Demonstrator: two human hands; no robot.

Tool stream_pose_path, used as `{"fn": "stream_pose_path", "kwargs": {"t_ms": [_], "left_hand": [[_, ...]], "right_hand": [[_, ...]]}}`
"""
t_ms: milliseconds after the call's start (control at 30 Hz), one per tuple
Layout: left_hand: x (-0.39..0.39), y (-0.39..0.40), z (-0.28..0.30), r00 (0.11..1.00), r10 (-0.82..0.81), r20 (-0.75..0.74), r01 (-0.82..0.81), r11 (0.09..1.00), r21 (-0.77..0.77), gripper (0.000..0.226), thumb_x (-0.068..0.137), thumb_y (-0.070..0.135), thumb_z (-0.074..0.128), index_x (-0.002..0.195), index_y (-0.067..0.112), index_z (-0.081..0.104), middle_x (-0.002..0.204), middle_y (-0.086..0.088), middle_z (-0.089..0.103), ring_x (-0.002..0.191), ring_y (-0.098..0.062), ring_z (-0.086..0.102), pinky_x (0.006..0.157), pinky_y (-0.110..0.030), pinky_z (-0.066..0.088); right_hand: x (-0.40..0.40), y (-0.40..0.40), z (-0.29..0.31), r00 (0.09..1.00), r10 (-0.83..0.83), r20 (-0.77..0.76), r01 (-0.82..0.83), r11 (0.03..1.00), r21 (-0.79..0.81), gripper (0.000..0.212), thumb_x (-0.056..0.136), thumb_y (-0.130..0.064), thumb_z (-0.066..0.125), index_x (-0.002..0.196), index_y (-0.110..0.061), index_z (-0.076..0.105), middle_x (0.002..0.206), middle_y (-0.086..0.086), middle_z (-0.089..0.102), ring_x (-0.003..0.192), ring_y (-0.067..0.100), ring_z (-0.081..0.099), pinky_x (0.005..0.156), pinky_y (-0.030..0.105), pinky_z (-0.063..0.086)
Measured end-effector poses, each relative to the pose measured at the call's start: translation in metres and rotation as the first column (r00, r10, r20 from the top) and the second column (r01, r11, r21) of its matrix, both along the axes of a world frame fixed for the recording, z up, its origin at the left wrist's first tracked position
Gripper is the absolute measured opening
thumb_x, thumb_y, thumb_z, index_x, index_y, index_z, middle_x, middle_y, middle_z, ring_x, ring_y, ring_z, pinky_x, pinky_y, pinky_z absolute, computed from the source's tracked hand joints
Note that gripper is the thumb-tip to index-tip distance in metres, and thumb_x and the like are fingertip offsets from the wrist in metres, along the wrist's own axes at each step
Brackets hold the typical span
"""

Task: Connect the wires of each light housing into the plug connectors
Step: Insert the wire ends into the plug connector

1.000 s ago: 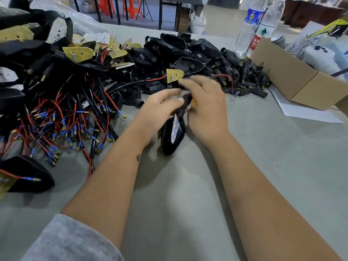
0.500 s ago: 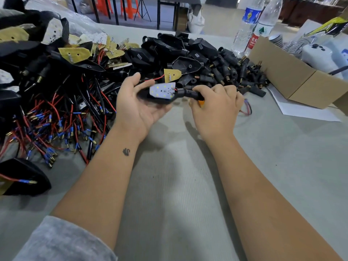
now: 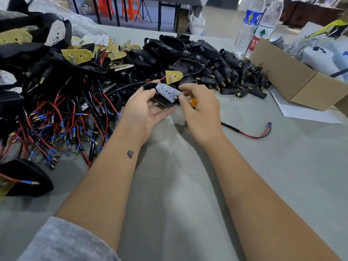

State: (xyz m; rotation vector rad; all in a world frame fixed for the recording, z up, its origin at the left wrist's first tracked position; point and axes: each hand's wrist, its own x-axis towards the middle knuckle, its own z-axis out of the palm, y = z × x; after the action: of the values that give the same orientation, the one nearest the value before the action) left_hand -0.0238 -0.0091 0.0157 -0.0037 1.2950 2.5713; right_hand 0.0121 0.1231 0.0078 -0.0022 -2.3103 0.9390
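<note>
— What have you got in your left hand (image 3: 145, 112) right now?

— You hold a black light housing (image 3: 162, 100) in it, palm up, thumb curled over the near edge and the fingers loosely under the shell. The white LED board (image 3: 168, 91) sits face up on top of the housing, tilted toward your right.

— And your right hand (image 3: 202, 112)?

— Your thumb and forefinger are pinched on the right tip of that LED board, the other fingers curled behind. Something orange (image 3: 193, 102) shows just under those fingers; you cannot tell what it is.

— Where do the wires go?

— The housing's lead (image 3: 250, 135) runs out from under your right hand across the grey table (image 3: 188, 194): a black sleeve, then red wire curving up to small blue-tipped terminals lying free, well apart from any plug connector.

— And the rest of the stock?

— To your left lies a heap of housings with red and black wires (image 3: 62, 117) ending in blue and brass terminals. Beyond your hands is a pile of black plug connectors (image 3: 239, 78), and just behind the board, a yellow circuit board (image 3: 173, 77). To the right stands a cardboard box (image 3: 293, 80), with two water bottles (image 3: 258, 25) behind it.
</note>
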Motion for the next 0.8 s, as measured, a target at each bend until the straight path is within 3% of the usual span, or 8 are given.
{"fn": "stream_pose_path", "kwargs": {"t_ms": [100, 200, 367, 500, 667, 800], "left_hand": [[0.002, 0.000, 0.001, 0.999, -0.034, -0.026, 0.033, 0.999, -0.032, 0.031, 0.104, 0.015, 0.034, 0.115, 0.016, 0.062, 0.111, -0.016, 0.068, 0.096, -0.029, 0.070, 0.072, -0.037, 0.060], [0.003, 0.002, 0.001, 0.998, -0.043, -0.038, 0.041, 0.998, -0.051, 0.034, 0.105, 0.019, 0.030, 0.115, 0.017, 0.063, 0.111, -0.014, 0.069, 0.096, -0.026, 0.071, 0.073, -0.037, 0.060], [0.004, 0.005, -0.001, 0.996, -0.086, -0.022, 0.083, 0.992, -0.096, 0.030, 0.102, 0.026, 0.042, 0.119, 0.010, 0.060, 0.102, -0.014, 0.070, 0.092, -0.027, 0.071, 0.068, -0.036, 0.060], [0.007, 0.009, -0.004, 0.981, -0.106, -0.164, 0.055, 0.956, -0.287, 0.010, 0.095, 0.012, 0.059, 0.103, 0.014, 0.065, 0.099, -0.007, 0.071, 0.090, -0.019, 0.071, 0.070, -0.032, 0.059], [0.005, 0.008, -0.005, 0.981, 0.041, -0.192, -0.090, 0.964, -0.252, 0.007, 0.096, 0.006, 0.058, 0.098, 0.012, 0.060, 0.102, -0.011, 0.070, 0.088, -0.021, 0.071, 0.067, -0.030, 0.059], [0.000, 0.002, -0.003, 0.969, 0.221, -0.106, -0.237, 0.956, -0.173, 0.008, 0.096, 0.006, 0.057, 0.096, 0.013, 0.059, 0.107, -0.014, 0.067, 0.099, -0.029, 0.069, 0.068, -0.032, 0.060]], "right_hand": [[-0.001, 0.000, -0.001, 0.997, 0.059, -0.042, -0.064, 0.990, -0.127, 0.007, 0.092, -0.014, 0.062, 0.095, -0.014, 0.067, 0.090, -0.009, 0.059, 0.092, 0.021, 0.057, 0.086, 0.045, 0.046], [-0.001, 0.001, 0.000, 0.993, 0.072, -0.089, -0.089, 0.976, -0.200, 0.005, 0.090, -0.014, 0.063, 0.086, -0.016, 0.066, 0.084, -0.011, 0.056, 0.087, 0.017, 0.057, 0.081, 0.037, 0.048], [0.000, 0.001, 0.002, 0.996, 0.081, -0.035, -0.088, 0.952, -0.292, 0.010, 0.089, -0.013, 0.066, 0.086, -0.021, 0.060, 0.082, -0.012, 0.060, 0.075, 0.006, 0.055, 0.071, 0.022, 0.045], [0.001, 0.001, -0.001, 0.995, 0.076, 0.059, -0.055, 0.950, -0.308, 0.008, 0.089, -0.020, 0.067, 0.092, -0.021, 0.059, 0.072, -0.010, 0.059, 0.069, 0.009, 0.055, 0.066, 0.030, 0.047], [0.003, 0.005, 0.000, 0.997, 0.054, 0.060, -0.030, 0.937, -0.348, 0.009, 0.094, -0.023, 0.053, 0.088, -0.022, 0.060, 0.069, -0.011, 0.057, 0.067, 0.009, 0.054, 0.067, 0.032, 0.045], [0.005, 0.015, 0.001, 0.978, 0.028, 0.206, 0.024, 0.970, -0.242, 0.024, 0.078, -0.012, 0.046, 0.094, -0.022, 0.060, 0.084, -0.008, 0.060, 0.079, 0.012, 0.054, 0.075, 0.038, 0.049]]}}
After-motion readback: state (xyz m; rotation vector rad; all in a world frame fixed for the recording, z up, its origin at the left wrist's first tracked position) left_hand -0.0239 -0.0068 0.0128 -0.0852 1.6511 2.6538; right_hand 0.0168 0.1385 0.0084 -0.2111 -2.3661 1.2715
